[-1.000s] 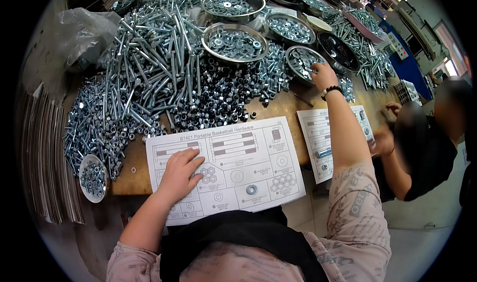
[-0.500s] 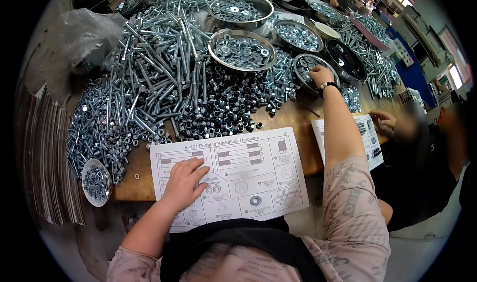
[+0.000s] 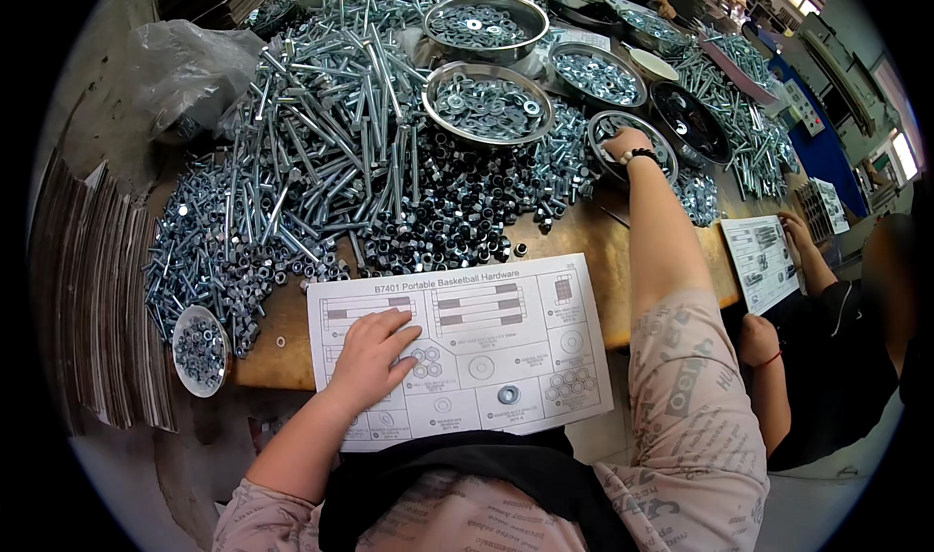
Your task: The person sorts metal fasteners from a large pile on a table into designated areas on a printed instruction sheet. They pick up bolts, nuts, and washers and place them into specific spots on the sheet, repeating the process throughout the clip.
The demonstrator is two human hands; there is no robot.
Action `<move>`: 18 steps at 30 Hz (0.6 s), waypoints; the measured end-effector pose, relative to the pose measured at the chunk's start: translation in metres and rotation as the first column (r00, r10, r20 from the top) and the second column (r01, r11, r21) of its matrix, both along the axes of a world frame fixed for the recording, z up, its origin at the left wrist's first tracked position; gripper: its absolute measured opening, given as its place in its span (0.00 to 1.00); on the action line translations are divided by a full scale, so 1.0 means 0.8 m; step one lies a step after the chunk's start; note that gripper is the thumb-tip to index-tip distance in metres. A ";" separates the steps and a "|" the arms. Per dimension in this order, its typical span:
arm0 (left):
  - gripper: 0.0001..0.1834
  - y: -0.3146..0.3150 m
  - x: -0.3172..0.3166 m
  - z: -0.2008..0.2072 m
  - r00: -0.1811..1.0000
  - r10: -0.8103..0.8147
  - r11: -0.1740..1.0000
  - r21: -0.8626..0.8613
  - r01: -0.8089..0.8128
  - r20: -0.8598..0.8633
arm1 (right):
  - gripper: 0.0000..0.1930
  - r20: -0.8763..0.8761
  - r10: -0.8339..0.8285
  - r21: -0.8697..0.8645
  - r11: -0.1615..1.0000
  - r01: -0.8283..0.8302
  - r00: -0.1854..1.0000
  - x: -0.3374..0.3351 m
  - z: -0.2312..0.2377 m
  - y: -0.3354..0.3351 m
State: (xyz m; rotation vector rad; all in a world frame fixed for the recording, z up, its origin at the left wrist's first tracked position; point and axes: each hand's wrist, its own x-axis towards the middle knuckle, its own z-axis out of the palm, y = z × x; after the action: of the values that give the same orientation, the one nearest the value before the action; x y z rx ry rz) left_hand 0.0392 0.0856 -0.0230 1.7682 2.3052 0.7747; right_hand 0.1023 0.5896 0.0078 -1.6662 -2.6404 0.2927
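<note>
My left hand (image 3: 375, 356) lies with fingers spread on a printed hardware sheet (image 3: 452, 372) at the table's near edge. A single metal washer (image 3: 509, 394) rests on one of the sheet's printed boxes. To the far right, my right hand (image 3: 626, 142), with a beaded bracelet at the wrist, reaches into a round metal bowl (image 3: 591, 145) of flat washers. Its fingers are bent down among the washers, and their tips are hidden, so what they grip cannot be made out.
Long bolts (image 3: 321, 134) and black-and-silver nuts (image 3: 438, 207) are heaped beyond the sheet. Metal bowls of washers (image 3: 484, 143) stand behind. A white bowl (image 3: 180, 357) sits at the left edge near stacked cardboard (image 3: 97, 299). At right, another person holds a printed sheet (image 3: 764, 260).
My right hand has dipped further into the washer bowl, its fingers now lower. My left hand stays on the sheet. The person at right has lifted their sheet away from the table, rightward.
</note>
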 end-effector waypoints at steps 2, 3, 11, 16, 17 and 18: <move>0.21 -0.002 0.002 0.000 1.000 0.006 1.000 0.003 -0.006 -0.012 | 0.19 -0.029 0.040 -0.015 0.999 -0.041 0.999 0.005 0.010 -0.008; 0.21 -0.003 0.002 0.001 1.000 0.012 1.000 -0.004 -0.012 -0.017 | 0.18 -0.056 0.060 -0.042 0.997 -0.063 0.997 0.010 0.010 -0.004; 0.21 -0.001 0.003 0.001 1.000 0.018 1.000 0.001 -0.018 -0.022 | 0.15 -0.420 0.059 -0.008 0.998 -0.069 0.905 0.053 0.007 0.000; 0.21 0.003 0.001 -0.001 1.000 0.004 1.000 0.016 -0.003 -0.027 | 0.13 -0.762 -0.133 -0.270 0.955 -0.124 0.634 0.068 0.011 -0.010; 0.21 0.001 0.002 -0.002 1.000 0.007 1.000 0.016 -0.007 -0.023 | 0.12 -0.832 -0.219 -0.364 0.909 -0.204 0.510 0.070 0.024 -0.041; 0.21 0.000 0.001 -0.002 1.000 0.013 1.000 0.007 -0.012 -0.023 | 0.12 -0.857 -0.269 -0.417 0.864 -0.284 0.440 0.075 0.024 -0.054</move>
State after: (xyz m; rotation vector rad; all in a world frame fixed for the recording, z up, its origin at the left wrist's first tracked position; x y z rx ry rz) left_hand 0.0400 0.0860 -0.0249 1.7762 2.3328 0.7696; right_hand 0.1619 0.5465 0.0271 -0.9950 -1.7352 1.5235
